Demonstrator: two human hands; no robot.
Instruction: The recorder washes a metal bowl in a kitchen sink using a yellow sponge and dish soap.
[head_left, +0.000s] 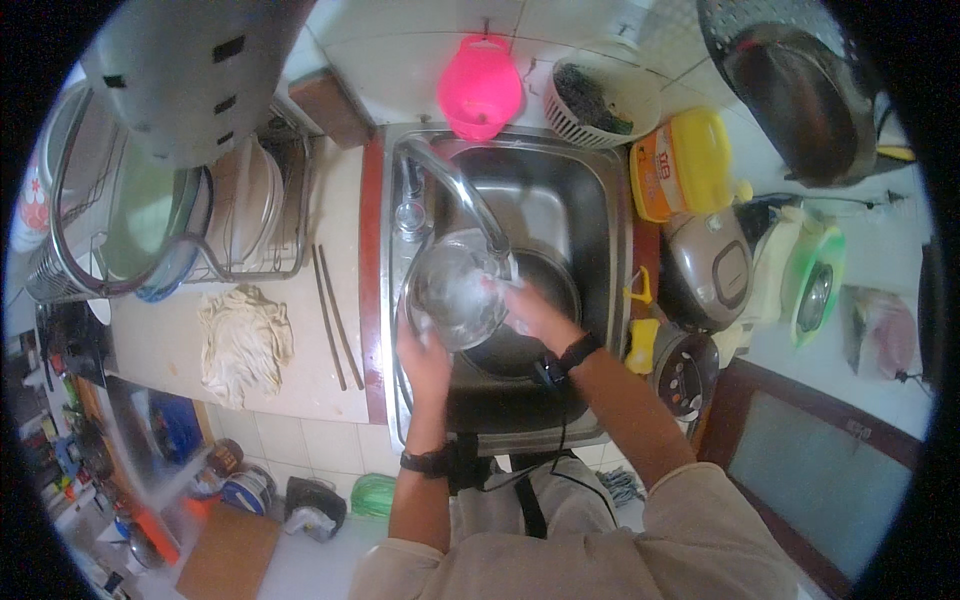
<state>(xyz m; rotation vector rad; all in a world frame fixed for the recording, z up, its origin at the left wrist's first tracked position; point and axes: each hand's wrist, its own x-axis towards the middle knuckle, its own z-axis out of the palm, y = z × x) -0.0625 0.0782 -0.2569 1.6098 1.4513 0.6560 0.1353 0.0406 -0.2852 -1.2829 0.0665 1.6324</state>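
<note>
My left hand (423, 364) grips the near-left rim of a shiny round bowl (454, 300), tilted over the left part of the stainless steel sink (510, 161). My right hand (534, 311) is at the bowl's right side, below the tip of the chrome faucet (457, 184). Something whitish shows at its fingers; whether this is water, foam or a cloth, I cannot tell. Beneath the bowl, a dark round pan (559, 289) sits in the sink, partly hidden by the bowl and my right hand.
Left of the sink lie a pair of chopsticks (330, 322), a crumpled cloth (246, 341) and a dish rack (300, 217) with plates. A pink basket (480, 86) hangs behind. Along the right stand a yellow jug (686, 165), a rice cooker (705, 270) and a yellow sponge (641, 346).
</note>
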